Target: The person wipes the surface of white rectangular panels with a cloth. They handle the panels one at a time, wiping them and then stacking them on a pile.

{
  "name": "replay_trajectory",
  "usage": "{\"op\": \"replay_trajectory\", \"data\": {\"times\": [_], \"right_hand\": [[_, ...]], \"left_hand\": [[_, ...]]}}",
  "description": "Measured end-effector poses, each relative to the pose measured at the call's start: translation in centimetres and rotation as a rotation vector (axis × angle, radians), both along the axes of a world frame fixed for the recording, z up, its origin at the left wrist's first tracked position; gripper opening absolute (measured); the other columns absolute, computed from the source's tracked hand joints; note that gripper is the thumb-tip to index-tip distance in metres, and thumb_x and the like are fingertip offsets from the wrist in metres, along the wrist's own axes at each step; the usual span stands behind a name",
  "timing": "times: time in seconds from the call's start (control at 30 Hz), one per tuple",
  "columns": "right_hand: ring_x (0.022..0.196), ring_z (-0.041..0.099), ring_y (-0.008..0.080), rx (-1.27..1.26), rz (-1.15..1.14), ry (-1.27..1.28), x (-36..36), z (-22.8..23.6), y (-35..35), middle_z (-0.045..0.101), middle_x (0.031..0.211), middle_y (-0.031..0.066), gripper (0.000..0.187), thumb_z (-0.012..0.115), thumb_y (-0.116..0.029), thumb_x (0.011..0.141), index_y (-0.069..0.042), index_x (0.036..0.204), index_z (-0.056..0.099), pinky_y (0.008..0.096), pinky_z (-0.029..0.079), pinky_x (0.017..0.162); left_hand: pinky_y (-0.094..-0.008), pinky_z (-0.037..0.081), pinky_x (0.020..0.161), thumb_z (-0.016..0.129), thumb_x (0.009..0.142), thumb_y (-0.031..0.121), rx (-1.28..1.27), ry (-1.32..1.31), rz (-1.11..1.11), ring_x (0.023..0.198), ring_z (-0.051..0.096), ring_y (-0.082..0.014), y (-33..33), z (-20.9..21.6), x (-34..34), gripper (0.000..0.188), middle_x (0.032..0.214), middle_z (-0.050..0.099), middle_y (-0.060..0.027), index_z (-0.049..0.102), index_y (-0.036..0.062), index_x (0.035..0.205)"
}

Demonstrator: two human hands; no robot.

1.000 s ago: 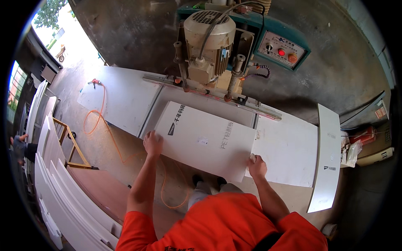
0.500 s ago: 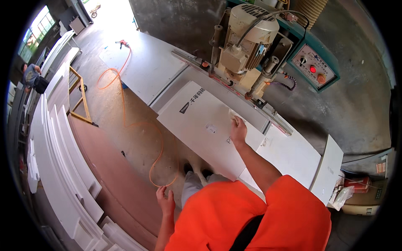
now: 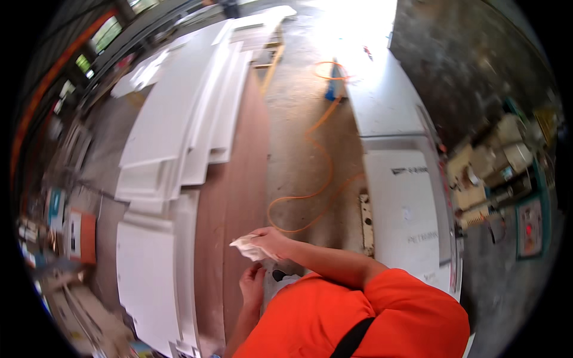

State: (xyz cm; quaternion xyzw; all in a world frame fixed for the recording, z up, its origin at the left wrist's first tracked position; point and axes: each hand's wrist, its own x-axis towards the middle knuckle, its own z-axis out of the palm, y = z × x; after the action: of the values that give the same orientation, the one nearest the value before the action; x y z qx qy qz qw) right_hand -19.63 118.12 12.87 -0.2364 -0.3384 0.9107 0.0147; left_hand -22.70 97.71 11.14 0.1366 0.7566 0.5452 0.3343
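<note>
My right hand (image 3: 271, 241) is closed on a crumpled white cloth (image 3: 250, 246), held out over the edge of the reddish-brown board surface (image 3: 233, 221). Just below it is my left hand (image 3: 253, 285), its fingers drawn in near the cloth; blur hides whether they hold anything. To the right, a white panel (image 3: 400, 206) with dark print lies on the machine table (image 3: 391, 110), with neither hand on it.
White panels (image 3: 185, 119) lie stacked on the brown surface at left. An orange hose (image 3: 330, 161) loops across the floor. At right stands a machine with a control box (image 3: 529, 230). Cartons (image 3: 80, 235) sit at far left, and a person (image 3: 230, 8) stands at the top edge.
The view has turned left, toward the stacked panels. My right hand has left the printed panel, carrying the cloth across to my left hand.
</note>
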Motion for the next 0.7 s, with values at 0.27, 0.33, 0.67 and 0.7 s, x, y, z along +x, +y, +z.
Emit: {"op": "replay_trajectory", "data": {"times": [0.27,0.33,0.67,0.7], "right_hand": [[0.097,0.072,0.0172,0.437,0.102,0.127,-10.6,6.2,-9.3,0.074,0.113,0.0104,0.027,0.060,-0.010,0.104,0.003,0.125,0.070,0.0316,0.058,0.081],[0.095,0.072,0.0175,0.967,0.055,0.291,-14.1,9.7,-12.8,0.074,0.114,0.0100,0.026,0.059,-0.011,0.105,0.001,0.127,0.069,0.0304,0.058,0.081],[0.148,0.040,0.0353,2.016,0.808,0.989,-31.8,9.6,-22.0,0.050,0.156,0.0154,0.050,0.064,-0.039,0.099,-0.009,0.139,0.061,0.0516,0.029,0.123],[0.150,0.038,0.0355,2.014,0.797,1.005,-34.3,9.3,-23.1,0.047,0.158,0.0156,0.051,0.064,-0.040,0.099,-0.009,0.140,0.059,0.0514,0.027,0.124]], "left_hand": [[-0.0336,0.056,0.090,0.071,0.097,0.005,0.195,0.424,0.322,0.101,0.072,-0.0217,-12.5,8.5,-2.7,0.024,0.113,0.074,-0.0117,0.069,-0.0004,0.119],[-0.0366,0.056,0.091,0.072,0.094,0.003,0.114,0.700,0.446,0.104,0.071,-0.0269,-17.0,10.4,-3.6,0.025,0.115,0.072,-0.0150,0.069,0.0003,0.118],[-0.0397,0.050,0.094,0.070,0.092,0.000,-0.252,0.837,1.156,0.123,0.059,-0.0285,-29.0,9.4,-5.5,0.046,0.143,0.054,-0.0182,0.057,-0.0011,0.136],[-0.0377,0.051,0.091,0.069,0.093,0.001,-0.197,0.723,1.222,0.121,0.059,-0.0260,-29.1,8.9,-5.0,0.045,0.144,0.054,-0.0170,0.057,-0.0015,0.136]]}}
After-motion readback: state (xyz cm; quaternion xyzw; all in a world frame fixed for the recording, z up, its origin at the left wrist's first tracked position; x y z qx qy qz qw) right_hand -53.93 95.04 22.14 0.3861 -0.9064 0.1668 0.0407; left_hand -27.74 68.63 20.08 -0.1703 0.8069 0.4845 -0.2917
